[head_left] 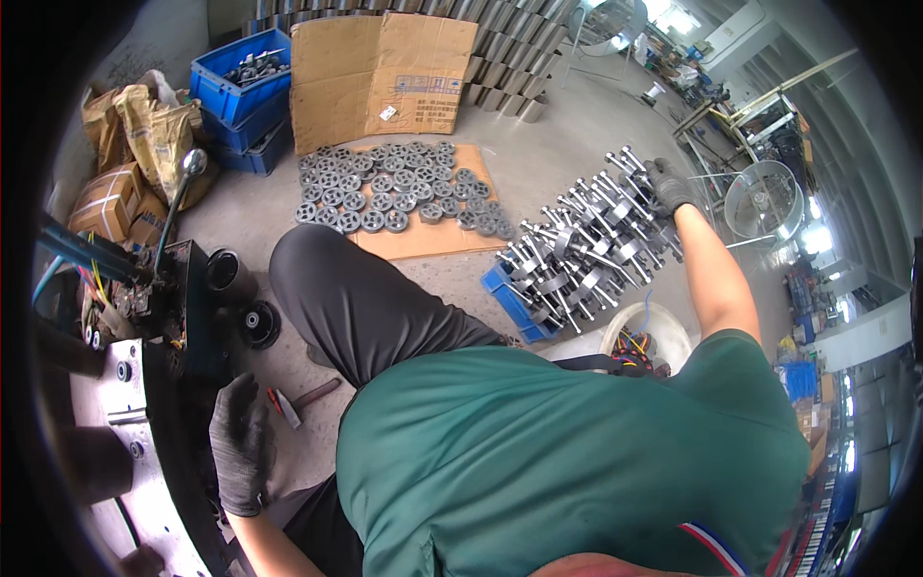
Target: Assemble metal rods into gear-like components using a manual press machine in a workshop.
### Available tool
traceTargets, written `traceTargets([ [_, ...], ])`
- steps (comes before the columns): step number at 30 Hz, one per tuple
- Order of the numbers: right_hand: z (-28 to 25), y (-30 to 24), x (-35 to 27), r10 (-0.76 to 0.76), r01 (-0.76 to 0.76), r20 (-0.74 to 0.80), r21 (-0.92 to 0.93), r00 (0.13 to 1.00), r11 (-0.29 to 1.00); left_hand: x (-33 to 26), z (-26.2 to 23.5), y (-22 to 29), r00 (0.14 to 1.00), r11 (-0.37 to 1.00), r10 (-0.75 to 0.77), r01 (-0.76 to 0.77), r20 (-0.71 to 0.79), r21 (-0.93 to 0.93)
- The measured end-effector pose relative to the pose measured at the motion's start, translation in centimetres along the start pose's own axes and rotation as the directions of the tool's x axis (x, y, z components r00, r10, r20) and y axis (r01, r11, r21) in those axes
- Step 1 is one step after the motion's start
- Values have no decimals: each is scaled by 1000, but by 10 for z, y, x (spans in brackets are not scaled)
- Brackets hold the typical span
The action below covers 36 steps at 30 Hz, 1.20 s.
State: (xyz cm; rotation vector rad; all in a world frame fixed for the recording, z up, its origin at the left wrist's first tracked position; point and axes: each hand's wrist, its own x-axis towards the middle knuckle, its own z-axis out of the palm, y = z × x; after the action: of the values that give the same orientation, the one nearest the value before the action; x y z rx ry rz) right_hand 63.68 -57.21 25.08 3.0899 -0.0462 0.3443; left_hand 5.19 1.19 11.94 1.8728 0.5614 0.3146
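My left hand (pixel 240 447), in a dark grey glove, hangs beside the machine at the lower left. Its fingers are loosely stretched and nothing shows in them. My right arm reaches out to the far right, where my gloved right hand (pixel 670 187) is at the edge of a heaped pile of metal shafts (pixel 591 240) with thick discs on them. The fingers partly merge with the dark parts there, so any grip is hidden. A blue crate (pixel 514 303) shows under the near end of the pile. The machine's pale metal plate (pixel 139 462) is nearest to my left hand.
Many grey spoked wheels (pixel 383 183) lie on flat cardboard (pixel 413 240) ahead. Blue bins (pixel 240 87) stand behind, left of an upright cardboard sheet (pixel 385 77). A hammer (pixel 317 392) and red-handled pliers (pixel 286 408) lie on the floor. A white bucket (pixel 673 337) holds coloured wires.
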Motion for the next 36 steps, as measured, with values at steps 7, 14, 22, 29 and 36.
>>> traceTargets([
  [7, 16, -3, 19, -81, 67, -156, -97, 984, 993, -9, -15, 11, 984, 974, 170, -161, -45, 160],
  [14, 78, -139, 115, -521, 726, -526, 327, 672, 605, -19, -45, 7, 949, 926, 259, -192, -178, 324],
  [22, 86, -522, -105, -989, 757, -111, 653, 93, -3, -169, -79, -3, 194, 925, 44, -379, -980, -34],
  [29, 105, -717, -279, -883, 482, 36, 848, -468, -221, -355, 61, -144, -232, 834, -379, 334, -896, -439],
  [36, 211, -805, -376, -580, 782, 533, 497, -617, -375, -367, 374, -311, -201, 285, -827, 657, -526, -698],
])
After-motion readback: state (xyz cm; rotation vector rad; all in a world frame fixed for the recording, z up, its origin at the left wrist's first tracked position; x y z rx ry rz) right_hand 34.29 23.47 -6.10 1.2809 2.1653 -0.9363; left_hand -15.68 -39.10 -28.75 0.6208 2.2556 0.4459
